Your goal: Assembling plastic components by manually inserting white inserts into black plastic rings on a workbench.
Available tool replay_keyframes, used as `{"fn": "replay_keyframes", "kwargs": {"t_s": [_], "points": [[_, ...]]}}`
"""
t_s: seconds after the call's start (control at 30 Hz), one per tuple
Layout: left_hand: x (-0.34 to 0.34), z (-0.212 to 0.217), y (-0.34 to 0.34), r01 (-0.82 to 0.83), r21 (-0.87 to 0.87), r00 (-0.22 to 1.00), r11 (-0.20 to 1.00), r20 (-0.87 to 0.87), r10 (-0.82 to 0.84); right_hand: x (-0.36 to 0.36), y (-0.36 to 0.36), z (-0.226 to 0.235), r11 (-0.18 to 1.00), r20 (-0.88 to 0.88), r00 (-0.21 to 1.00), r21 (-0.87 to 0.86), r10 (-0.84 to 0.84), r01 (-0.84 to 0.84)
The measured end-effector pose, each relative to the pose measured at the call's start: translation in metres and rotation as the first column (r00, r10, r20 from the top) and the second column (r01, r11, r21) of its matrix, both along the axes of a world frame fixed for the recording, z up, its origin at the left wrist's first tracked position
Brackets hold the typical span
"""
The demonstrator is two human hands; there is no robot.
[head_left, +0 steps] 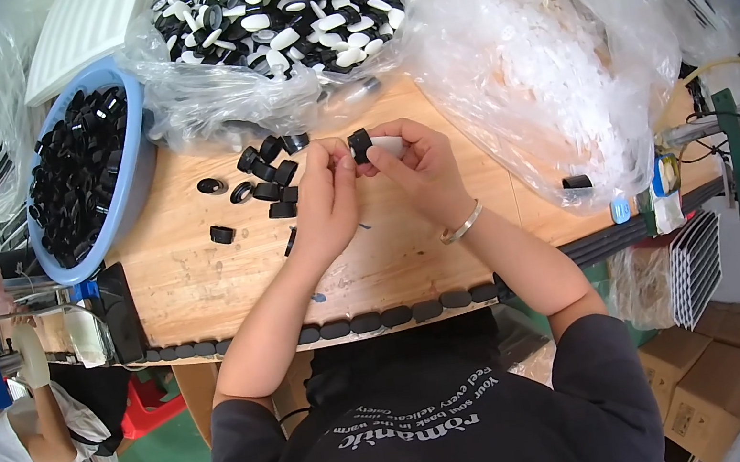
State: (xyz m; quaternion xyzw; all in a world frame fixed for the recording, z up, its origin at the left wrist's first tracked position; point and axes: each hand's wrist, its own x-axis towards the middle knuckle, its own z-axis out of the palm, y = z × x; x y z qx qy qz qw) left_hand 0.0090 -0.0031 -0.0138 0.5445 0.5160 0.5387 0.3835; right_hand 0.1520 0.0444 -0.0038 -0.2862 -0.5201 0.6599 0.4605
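Note:
Over the wooden table [414, 263], my right hand [433, 168] grips a cap with a black ringed end [361, 146] and a smooth white part [389, 145]. My left hand [329, 197] is close against the black end, thumb and fingertips pressed together; whatever they pinch is too small or hidden to name. To the left of that hand several loose black caps [266, 191] lie in a loose cluster, some on their sides. One black cap [221, 234] sits apart, nearer to me.
A blue basin [142, 122] full of black caps stands at the left. Behind is a clear plastic bag [215, 110] heaped with black-and-white caps [279, 23]. A bag of white translucent pieces [547, 67] covers the right side. Another person [38, 429] is at the far left.

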Motion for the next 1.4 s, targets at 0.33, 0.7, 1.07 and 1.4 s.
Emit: {"fn": "replay_keyframes", "kwargs": {"t_s": [0.33, 0.7, 1.07, 1.4], "points": [[-0.005, -0.003, 0.004, -0.025, 0.008, 0.989, 1.000, 0.149, 0.023, 0.008, 0.014, -0.020, 0.977, 0.079, 0.985, 0.134, 0.154, -0.163], [-0.001, -0.006, 0.004, -0.056, 0.032, 0.989, 0.998, 0.135, 0.051, 0.005, 0.010, -0.024, 0.988, 0.105, 0.991, 0.121, 0.086, -0.099], [0.002, 0.006, 0.002, -0.043, 0.126, 0.989, 0.991, 0.144, 0.025, 0.009, 0.007, -0.013, 0.973, -0.018, 0.995, 0.208, 0.102, -0.096], [-0.002, 0.010, 0.004, -0.054, 0.227, 0.986, 0.972, -0.142, 0.088, 0.014, 0.009, -0.009, 0.986, 0.144, 0.989, 0.155, 0.033, -0.056]]}}
